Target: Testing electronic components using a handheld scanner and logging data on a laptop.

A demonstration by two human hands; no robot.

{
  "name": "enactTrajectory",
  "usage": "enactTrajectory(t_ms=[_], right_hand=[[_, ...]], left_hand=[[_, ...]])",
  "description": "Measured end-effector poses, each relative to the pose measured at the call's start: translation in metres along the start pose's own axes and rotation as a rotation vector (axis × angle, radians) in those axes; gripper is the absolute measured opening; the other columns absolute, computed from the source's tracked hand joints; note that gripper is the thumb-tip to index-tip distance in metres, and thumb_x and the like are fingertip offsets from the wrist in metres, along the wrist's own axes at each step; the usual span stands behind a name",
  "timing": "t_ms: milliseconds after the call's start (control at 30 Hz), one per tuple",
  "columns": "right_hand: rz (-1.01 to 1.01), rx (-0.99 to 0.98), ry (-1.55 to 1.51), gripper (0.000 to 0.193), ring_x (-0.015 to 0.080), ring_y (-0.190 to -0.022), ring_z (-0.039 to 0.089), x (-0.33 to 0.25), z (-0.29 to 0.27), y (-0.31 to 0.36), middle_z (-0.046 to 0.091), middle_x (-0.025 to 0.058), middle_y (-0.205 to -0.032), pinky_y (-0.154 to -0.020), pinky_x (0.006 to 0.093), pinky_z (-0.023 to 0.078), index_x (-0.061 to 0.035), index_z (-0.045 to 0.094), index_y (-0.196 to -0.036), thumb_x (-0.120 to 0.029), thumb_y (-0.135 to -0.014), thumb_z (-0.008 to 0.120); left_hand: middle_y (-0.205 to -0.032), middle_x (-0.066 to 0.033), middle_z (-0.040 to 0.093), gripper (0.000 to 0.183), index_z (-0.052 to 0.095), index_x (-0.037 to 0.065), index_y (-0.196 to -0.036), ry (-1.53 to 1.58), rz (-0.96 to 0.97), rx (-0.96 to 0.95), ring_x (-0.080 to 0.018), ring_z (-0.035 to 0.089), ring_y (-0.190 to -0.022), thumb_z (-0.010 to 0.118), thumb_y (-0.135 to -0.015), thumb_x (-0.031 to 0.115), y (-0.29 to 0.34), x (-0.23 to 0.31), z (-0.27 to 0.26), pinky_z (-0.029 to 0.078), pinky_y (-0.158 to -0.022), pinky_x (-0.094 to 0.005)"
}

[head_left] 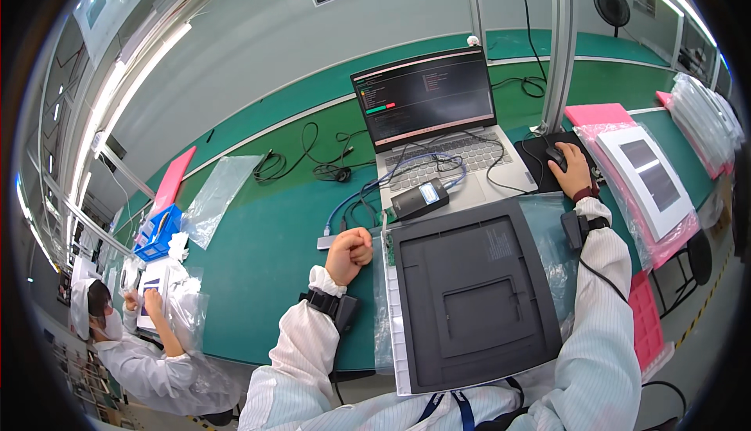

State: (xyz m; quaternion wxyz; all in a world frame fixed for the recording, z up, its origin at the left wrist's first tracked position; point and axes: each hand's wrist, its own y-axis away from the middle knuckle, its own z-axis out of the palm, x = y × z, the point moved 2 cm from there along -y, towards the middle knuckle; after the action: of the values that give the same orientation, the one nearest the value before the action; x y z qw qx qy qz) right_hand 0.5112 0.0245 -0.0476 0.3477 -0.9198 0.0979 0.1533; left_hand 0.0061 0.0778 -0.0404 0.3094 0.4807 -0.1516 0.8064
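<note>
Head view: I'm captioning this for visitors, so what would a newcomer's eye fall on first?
Probably the large black panel, at the near edge of the green table. Next, the open laptop with its dark screen beyond it, and the right hand on a mouse to the laptop's right.

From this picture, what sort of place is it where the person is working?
Probably an electronics assembly or testing workshop: the signs are a long green workbench, an open laptop among cables with a flat black panel before it, and a co-worker in a pale coat.
</note>
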Motion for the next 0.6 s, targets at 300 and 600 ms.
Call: enactTrajectory(t_ms=[300, 600], right_hand=[[-0.001, 0.062, 0.083, 0.045, 0.0329, -0.103, 0.052, -0.004, 0.003, -0.003, 0.053, 0.0129, -0.113, -0.086, 0.0417, 0.043, -0.0094, 0.055, -0.111, -0.035, -0.075, 0.066], [0.057, 0.116, 0.101, 0.047, 0.0317, -0.109, 0.049, 0.000, 0.001, 0.000, 0.052, 0.0127, -0.116, -0.090, 0.0421, 0.038, -0.0076, 0.056, -0.109, -0.041, -0.077, 0.064]], left_hand=[[-0.047, 0.0054, 0.029, 0.018, 0.053, 0.000, -0.075, -0.041, 0.016, -0.063, -0.0067, 0.022, -0.042, 0.041, -0.083, 0.011, 0.009, 0.015, 0.009, 0.020, -0.043, -0.0242], [-0.083, -0.0189, 0.063, 0.020, 0.063, -0.006, -0.080, -0.507, 0.476, -1.129, -0.0274, 0.060, -0.067, 0.053, -0.084, 0.010, 0.138, 0.067, 0.227, 0.048, -0.062, -0.0363]])
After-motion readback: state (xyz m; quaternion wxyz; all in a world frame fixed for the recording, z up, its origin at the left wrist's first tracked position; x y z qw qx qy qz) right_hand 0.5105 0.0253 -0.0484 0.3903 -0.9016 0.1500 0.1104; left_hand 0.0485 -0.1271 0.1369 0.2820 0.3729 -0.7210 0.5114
